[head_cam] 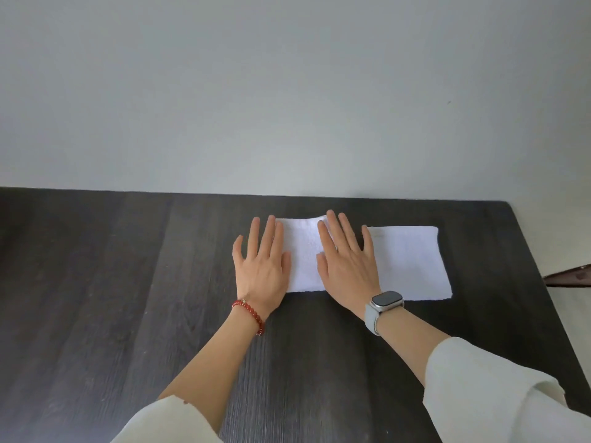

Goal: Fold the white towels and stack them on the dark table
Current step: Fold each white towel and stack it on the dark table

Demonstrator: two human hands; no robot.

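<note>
On woodgrain table, flat hands pressing rectangular terry towel

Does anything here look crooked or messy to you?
Mostly tidy. The white towel lies flat on the dark table under the left hand and right hand. Only its far edge humps up slightly near the right fingertips.

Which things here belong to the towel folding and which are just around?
Part of the job:
- flat white terry towel
- dark wood-grain table
- left hand and right hand, both pressing flat on the towel

Just around:
- red bead bracelet
- grey-strapped wristwatch
- plain grey wall
</note>
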